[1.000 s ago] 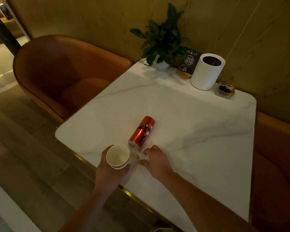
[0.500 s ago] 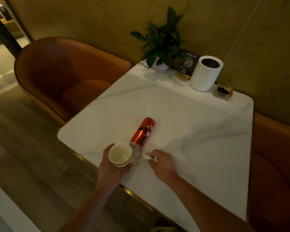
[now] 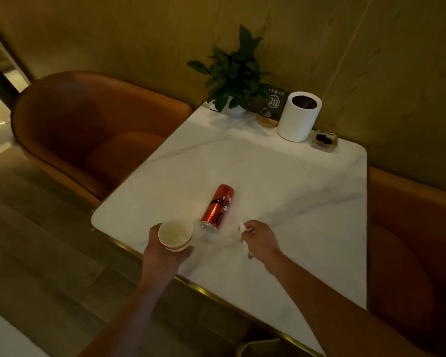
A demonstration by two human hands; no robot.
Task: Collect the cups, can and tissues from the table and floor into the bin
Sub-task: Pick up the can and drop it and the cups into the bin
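A red can lies on its side on the white marble table, its silver end toward me. My left hand holds a paper cup upright at the table's near-left edge, just left of the can. My right hand is closed on a white tissue, lifted slightly off the table to the right of the can; only small bits of it show between the fingers. A white cylindrical bin with a dark opening stands at the far edge by the wall.
A potted plant, a dark number sign and a small clear box sit next to the bin. Orange chairs stand left and right of the table. Something yellowish shows below the near table edge.
My right hand has closed on the tissue beside the can and drawn it right and up off the table. The cup stays in my left hand; the view shifted slightly.
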